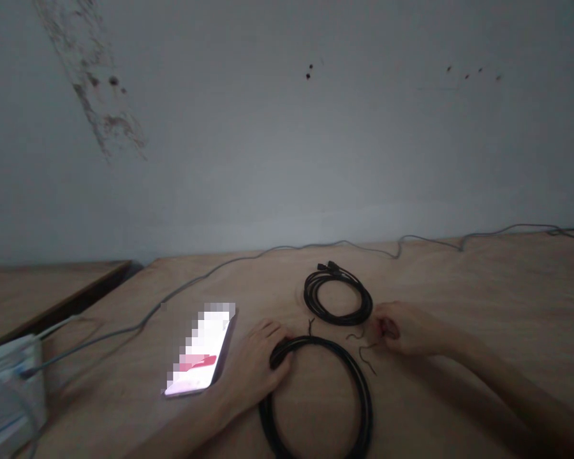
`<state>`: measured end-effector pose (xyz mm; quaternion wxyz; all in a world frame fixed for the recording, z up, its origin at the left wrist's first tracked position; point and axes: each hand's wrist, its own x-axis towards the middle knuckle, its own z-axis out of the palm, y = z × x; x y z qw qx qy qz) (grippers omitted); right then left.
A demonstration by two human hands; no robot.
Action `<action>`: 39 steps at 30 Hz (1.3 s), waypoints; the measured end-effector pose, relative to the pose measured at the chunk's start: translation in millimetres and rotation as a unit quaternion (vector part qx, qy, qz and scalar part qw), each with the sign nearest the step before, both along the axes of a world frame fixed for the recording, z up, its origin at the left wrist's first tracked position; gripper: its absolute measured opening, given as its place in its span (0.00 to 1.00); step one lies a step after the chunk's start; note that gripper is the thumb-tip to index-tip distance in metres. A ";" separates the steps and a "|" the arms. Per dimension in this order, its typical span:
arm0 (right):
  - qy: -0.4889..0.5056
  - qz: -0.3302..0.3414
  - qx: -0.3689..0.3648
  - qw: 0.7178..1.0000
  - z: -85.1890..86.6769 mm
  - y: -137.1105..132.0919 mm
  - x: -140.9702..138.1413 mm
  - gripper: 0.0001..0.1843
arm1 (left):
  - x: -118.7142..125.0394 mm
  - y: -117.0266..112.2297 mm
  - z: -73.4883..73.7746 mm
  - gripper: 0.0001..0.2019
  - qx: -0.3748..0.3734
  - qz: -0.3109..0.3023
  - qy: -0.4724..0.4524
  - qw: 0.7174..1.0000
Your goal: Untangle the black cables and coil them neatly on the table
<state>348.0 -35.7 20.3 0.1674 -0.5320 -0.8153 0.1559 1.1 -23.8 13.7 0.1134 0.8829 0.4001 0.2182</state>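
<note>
Grey plaster wall (287,127) fills the top of my feed, marked with dark stains, and a plywood tabletop (511,287) spreads below it, with a thin grey cable (287,247) trailing along its far edge. Taking straight ahead as twelve o'clock, the large black cable coil (365,408) lies at six. The smaller black cable coil (337,303) sits at twelve from it, just apart, its plugs (328,266) at the coil's top. The left hand (256,363) is cupped over the large coil's ten o'clock side. I cannot tell whether it grips or only presses, but it seems placed to keep the loop from springing. The right hand (402,328) sits at two o'clock with its fingers curled together, just beside thin dark wire ends (363,350); I cannot tell if it pinches one. A pixelated phone (198,350) lies at nine, clear of the coils.
</note>
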 end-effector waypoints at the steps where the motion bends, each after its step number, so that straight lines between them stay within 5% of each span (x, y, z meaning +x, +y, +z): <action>1: -0.006 -0.004 0.007 1.000 0.7 0.0 1.3 0.01 | 0.2 0.3 0.4 0.14 -0.001 -0.007 -0.001 1.000; 8: 0.016 0.063 0.062 0.996 7.3 -7.1 -9.4 0.09 | 0.7 0.4 2.5 0.13 0.010 -0.035 0.007 0.999; 14: 0.054 0.114 0.049 0.991 -10.3 -6.3 -16.9 0.13 | 0.4 -4.4 9.9 0.09 0.079 0.058 0.042 0.994; 22: 0.008 0.054 0.008 0.998 -15.9 -1.0 -13.3 0.10 | -2.0 -5.8 11.3 0.11 0.035 0.133 0.122 0.983; 27: -0.009 0.014 -0.014 1.000 -9.1 -0.8 -7.7 0.12 | -2.9 -8.6 11.1 0.08 0.025 0.099 0.103 0.989; 33: -0.016 0.016 0.021 1.000 -8.0 -0.1 0.9 0.12 | -4.9 -8.0 5.4 0.15 0.013 0.032 0.040 0.999; 39: 0.008 0.000 0.041 0.999 -4.8 -5.8 -13.7 0.11 | -2.9 -2.5 5.5 0.10 -0.024 0.012 0.001 1.000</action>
